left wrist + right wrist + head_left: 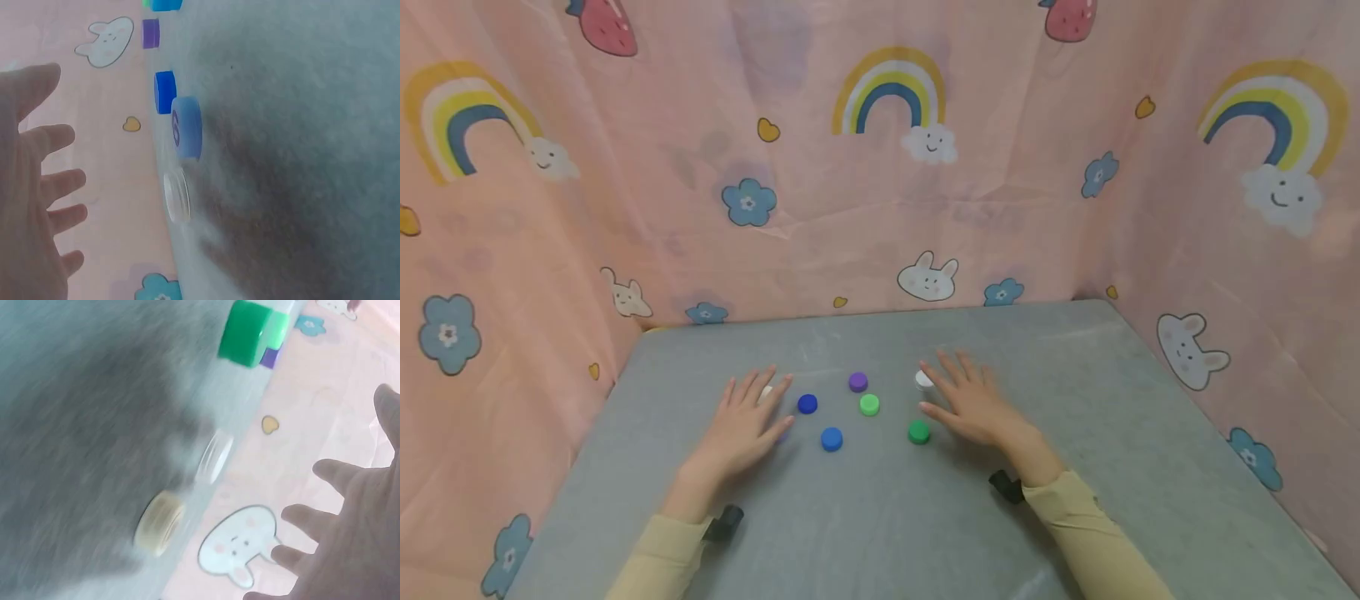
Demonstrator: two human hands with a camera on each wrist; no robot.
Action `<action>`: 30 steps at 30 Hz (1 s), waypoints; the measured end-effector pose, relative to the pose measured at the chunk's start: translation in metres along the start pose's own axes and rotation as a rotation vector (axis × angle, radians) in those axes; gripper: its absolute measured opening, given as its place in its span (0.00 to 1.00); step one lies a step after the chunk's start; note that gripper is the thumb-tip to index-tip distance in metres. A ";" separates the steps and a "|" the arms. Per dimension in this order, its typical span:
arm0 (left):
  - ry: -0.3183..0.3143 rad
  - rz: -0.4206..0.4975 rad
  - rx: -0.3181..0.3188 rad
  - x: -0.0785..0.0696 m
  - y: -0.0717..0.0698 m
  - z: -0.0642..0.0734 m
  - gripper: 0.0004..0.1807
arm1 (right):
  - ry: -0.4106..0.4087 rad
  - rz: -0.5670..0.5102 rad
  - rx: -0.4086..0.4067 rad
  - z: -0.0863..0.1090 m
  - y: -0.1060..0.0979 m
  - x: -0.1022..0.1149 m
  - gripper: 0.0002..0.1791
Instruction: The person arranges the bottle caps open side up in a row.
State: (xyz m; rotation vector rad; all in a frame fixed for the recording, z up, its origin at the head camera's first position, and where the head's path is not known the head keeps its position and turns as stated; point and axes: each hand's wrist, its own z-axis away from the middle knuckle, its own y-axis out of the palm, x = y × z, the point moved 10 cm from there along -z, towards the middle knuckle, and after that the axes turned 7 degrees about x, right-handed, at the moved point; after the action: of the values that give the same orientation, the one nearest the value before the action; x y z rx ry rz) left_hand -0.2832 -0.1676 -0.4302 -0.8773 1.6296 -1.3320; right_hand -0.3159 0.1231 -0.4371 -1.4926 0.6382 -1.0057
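Note:
Several bottle caps lie apart on the grey table. My left hand hovers with fingers spread over a white cap and a pale blue cap, both partly covered in the head view. Nearby are a dark blue cap and a brighter blue cap. At the middle sit a purple cap and a light green cap. My right hand, also spread and holding nothing, is above a white cap and a beige cap; a green cap lies left of it.
A pink patterned curtain surrounds the table at the back and both sides. Dark wrist camera mounts stick out from beneath both wrists, beside the beige sleeves.

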 end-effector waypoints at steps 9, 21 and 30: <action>0.028 0.098 -0.053 0.010 -0.004 0.008 0.37 | -0.142 0.041 0.006 -0.025 0.004 0.047 0.42; 0.085 0.226 -0.234 0.025 -0.012 0.022 0.35 | -0.278 -0.085 -0.028 -0.052 0.013 0.101 0.47; 0.062 0.348 -0.262 0.038 -0.012 0.027 0.30 | -0.367 -0.109 -0.140 -0.061 0.015 0.141 0.35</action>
State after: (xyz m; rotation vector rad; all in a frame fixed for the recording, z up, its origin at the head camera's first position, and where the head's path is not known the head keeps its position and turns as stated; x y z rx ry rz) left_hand -0.2739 -0.2147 -0.4275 -0.6649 1.9329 -0.9270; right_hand -0.2986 -0.0295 -0.4214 -1.7961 0.3730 -0.7505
